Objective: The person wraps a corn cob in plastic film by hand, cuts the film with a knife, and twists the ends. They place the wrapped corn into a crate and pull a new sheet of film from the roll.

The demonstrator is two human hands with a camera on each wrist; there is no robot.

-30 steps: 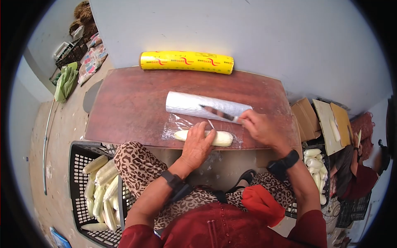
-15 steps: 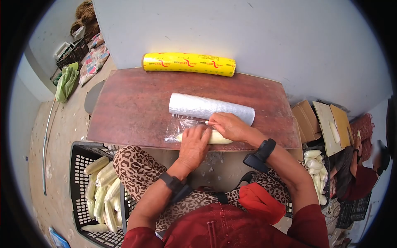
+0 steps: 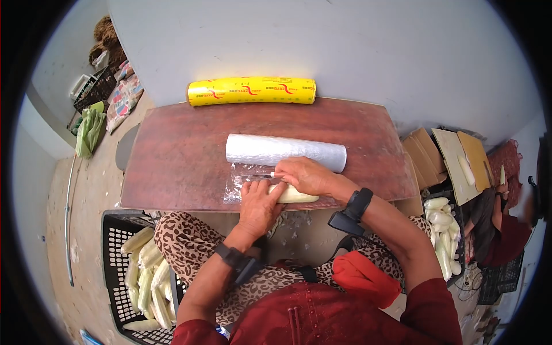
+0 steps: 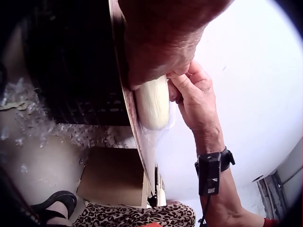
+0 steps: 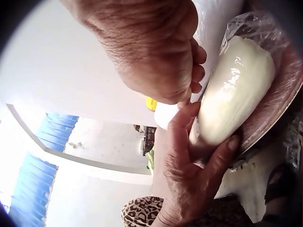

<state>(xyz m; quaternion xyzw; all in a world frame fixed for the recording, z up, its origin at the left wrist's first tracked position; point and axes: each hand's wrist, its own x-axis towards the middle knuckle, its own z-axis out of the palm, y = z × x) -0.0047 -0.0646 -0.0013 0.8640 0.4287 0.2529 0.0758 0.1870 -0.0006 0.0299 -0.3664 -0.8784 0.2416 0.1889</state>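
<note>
A pale ear of corn (image 3: 296, 195) lies on clear film (image 3: 234, 187) near the table's front edge. My left hand (image 3: 257, 208) rests over its left end; in the right wrist view that hand's thumb and fingers grip the corn (image 5: 236, 90). My right hand (image 3: 307, 175), fingers curled round the white handle of a knife (image 3: 272, 175), is just above the corn, beside the white film roll (image 3: 282, 150). The blade points left across the film, mostly hard to make out. In the left wrist view the right hand (image 4: 196, 101) is beyond the corn (image 4: 154, 104).
A yellow wrapped roll (image 3: 253, 91) lies along the table's back edge by the wall. Black crates of corn stand at the left (image 3: 118, 276) and right (image 3: 457, 259). Cardboard (image 3: 422, 158) leans at the right, where another person (image 3: 503, 236) sits.
My right hand has swung the knife from above the film roll down and left, to between roll and corn. The left hand has shifted slightly left along the corn. The view has moved a little.
</note>
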